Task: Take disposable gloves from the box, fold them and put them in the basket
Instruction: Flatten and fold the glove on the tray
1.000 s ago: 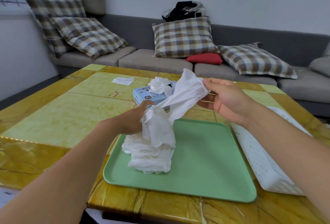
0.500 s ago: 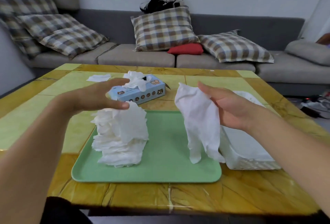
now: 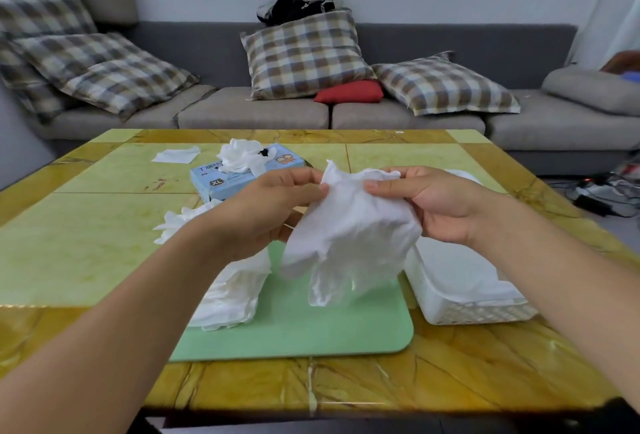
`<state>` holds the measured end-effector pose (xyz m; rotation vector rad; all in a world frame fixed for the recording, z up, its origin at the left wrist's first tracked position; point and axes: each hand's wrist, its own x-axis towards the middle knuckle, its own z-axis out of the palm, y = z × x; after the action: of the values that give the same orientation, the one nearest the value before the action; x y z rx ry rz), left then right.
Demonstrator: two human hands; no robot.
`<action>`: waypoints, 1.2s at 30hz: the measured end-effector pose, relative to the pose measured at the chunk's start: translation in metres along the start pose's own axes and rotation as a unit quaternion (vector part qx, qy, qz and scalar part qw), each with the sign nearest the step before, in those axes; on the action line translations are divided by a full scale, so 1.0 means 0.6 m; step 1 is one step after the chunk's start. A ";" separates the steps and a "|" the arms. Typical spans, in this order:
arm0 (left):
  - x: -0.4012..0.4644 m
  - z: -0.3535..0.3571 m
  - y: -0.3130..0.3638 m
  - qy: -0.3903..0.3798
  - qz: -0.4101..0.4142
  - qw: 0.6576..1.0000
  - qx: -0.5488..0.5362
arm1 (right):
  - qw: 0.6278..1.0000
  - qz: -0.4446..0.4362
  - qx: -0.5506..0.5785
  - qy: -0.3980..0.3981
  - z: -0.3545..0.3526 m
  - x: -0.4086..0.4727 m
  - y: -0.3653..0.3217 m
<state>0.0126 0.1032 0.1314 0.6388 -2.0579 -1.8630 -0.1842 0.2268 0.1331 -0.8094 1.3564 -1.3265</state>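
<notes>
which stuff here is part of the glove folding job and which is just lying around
Part of the job:
- thin white disposable glove, held by left hand and right hand
- blue cardboard glove box
- white perforated plastic basket
- stack of white gloves
- green plastic tray

Lying about:
- checked sofa cushions
- red cushion

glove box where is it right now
In the head view the blue glove box sits on the table left of centre, just beyond the green tray and behind the left hand.
</notes>
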 end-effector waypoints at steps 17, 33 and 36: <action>0.025 -0.035 0.034 0.200 0.312 0.910 0.184 | 0.883 -0.418 -0.168 0.131 0.039 0.017 -0.036; 0.008 -0.018 -0.119 -0.231 -0.005 0.810 0.538 | 0.684 -0.060 -0.697 -0.206 0.055 0.000 0.118; 0.004 -0.021 -0.107 -0.260 -0.043 0.819 0.511 | 0.713 -0.002 -0.657 -0.245 0.057 -0.009 0.107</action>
<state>0.0248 0.0872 0.0693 0.4308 -3.4334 -0.8317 -0.1381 0.2331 0.0769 -1.9111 1.7110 0.1582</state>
